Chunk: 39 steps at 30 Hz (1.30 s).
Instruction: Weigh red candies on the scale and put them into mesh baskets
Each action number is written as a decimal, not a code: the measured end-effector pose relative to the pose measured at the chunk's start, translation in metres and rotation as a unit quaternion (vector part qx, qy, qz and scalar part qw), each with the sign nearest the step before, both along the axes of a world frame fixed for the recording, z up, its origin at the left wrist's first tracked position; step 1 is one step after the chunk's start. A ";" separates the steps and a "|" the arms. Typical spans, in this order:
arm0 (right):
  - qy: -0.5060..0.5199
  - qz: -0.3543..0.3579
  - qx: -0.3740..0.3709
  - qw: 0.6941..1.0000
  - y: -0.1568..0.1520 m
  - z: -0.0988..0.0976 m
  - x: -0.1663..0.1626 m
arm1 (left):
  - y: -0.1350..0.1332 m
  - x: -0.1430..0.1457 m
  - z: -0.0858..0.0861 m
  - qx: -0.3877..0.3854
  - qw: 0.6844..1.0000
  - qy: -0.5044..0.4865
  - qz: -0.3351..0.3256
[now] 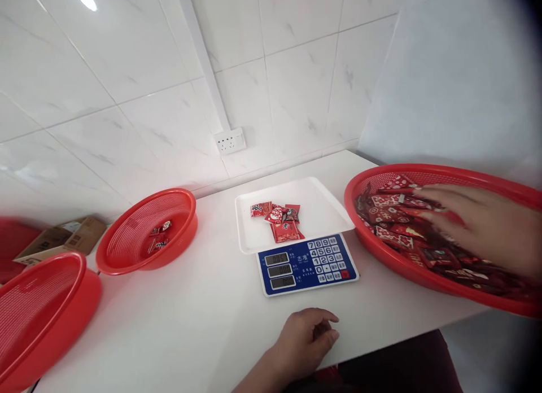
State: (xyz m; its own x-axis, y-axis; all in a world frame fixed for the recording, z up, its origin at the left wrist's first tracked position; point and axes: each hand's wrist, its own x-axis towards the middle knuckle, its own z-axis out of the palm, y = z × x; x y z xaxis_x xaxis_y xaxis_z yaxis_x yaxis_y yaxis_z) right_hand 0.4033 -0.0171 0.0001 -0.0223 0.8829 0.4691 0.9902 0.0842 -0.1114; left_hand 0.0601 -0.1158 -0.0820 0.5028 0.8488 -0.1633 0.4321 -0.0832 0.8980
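My left hand (305, 339) rests near the table's front edge, in front of the scale. Its fingers are loosely curled, thumb and index finger apart, and nothing shows in them. Over at the right, my right hand (486, 223) reaches into a wide red basket (406, 266) filled with small red-wrapped packets (392, 215). Motion blurs its fingers; red shows between thumb and fingers, but I cannot tell whether a packet is gripped. A digital scale (309, 264) stands between the hands. On its white tray (254, 238) lie several red packets (284, 226) in a small heap.
To the left, a red basket (127, 235) holds a few packets (160, 240). Part of another red basket (80, 302) is nearer, at the left edge. Cardboard boxes (84, 238) sit behind them. A tiled wall with a socket (230, 141) backs the white table (169, 325).
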 end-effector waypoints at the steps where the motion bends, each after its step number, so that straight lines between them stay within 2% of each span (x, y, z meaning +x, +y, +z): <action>1: 0.003 0.059 0.011 0.998 -0.014 -0.006 -0.019 | 0.000 -0.005 0.004 0.025 1.000 -0.012 0.009; 3: 0.037 0.195 0.031 0.980 -0.042 -0.025 -0.057 | 0.002 -0.024 0.015 0.105 0.992 -0.027 0.070; 5: 0.065 0.334 0.001 0.940 -0.067 -0.049 -0.092 | 0.009 -0.057 0.027 0.209 0.958 -0.001 0.195; 6: 0.092 0.374 -0.023 0.923 -0.077 -0.061 -0.108 | 0.013 -0.079 0.034 0.257 0.927 0.040 0.269; 8: 0.146 0.419 -0.100 0.891 -0.091 -0.082 -0.136 | 0.019 -0.133 0.048 0.352 0.830 0.154 0.404; 10: 0.197 0.414 -0.175 0.871 -0.098 -0.098 -0.157 | 0.016 -0.193 0.063 0.392 0.727 0.298 0.478; 11: 0.219 0.404 -0.204 0.864 -0.099 -0.105 -0.165 | 0.012 -0.223 0.069 0.382 0.674 0.365 0.516; 13: 0.254 0.388 -0.244 0.852 -0.099 -0.115 -0.176 | -0.002 -0.277 0.080 0.306 0.579 0.454 0.604; 14: 0.267 0.384 -0.258 0.846 -0.098 -0.118 -0.179 | -0.009 -0.300 0.084 0.253 0.549 0.482 0.634; 15: 0.277 0.380 -0.272 0.840 -0.097 -0.120 -0.180 | -0.016 -0.319 0.086 0.194 0.538 0.509 0.644; 17: 0.292 0.364 -0.300 0.832 -0.093 -0.122 -0.180 | -0.027 -0.348 0.088 0.065 0.533 0.549 0.640; 19: 0.305 0.341 -0.322 0.829 -0.091 -0.121 -0.177 | -0.033 -0.363 0.090 -0.015 0.533 0.566 0.629; 21: 0.315 0.326 -0.330 0.828 -0.091 -0.120 -0.176 | -0.033 -0.365 0.093 -0.049 0.541 0.568 0.618; 24: 0.322 0.318 -0.325 0.830 -0.092 -0.119 -0.176 | -0.025 -0.355 0.101 -0.075 0.588 0.569 0.570; 30: 0.329 0.334 -0.321 0.823 -0.091 -0.120 -0.178 | 0.019 -0.321 0.118 -0.043 0.714 0.566 0.411; 33: 0.345 0.330 -0.319 0.819 -0.091 -0.120 -0.177 | 0.047 -0.306 0.121 -0.021 0.755 0.559 0.341; 36: 0.352 0.323 -0.312 0.821 -0.092 -0.119 -0.177 | 0.072 -0.298 0.121 0.008 0.757 0.578 0.304; 39: 0.352 0.319 -0.304 0.825 -0.093 -0.119 -0.176 | 0.087 -0.301 0.120 0.043 0.729 0.614 0.299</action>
State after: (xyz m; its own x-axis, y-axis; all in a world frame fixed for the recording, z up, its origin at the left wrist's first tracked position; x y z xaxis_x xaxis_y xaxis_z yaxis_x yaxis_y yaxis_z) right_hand 0.2270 -0.1104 -0.1184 -0.4856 0.8734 0.0381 0.4366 0.2800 -0.8550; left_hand -0.2413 -0.0286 0.0382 -0.4426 0.8897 -0.1122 0.8879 0.4173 -0.1934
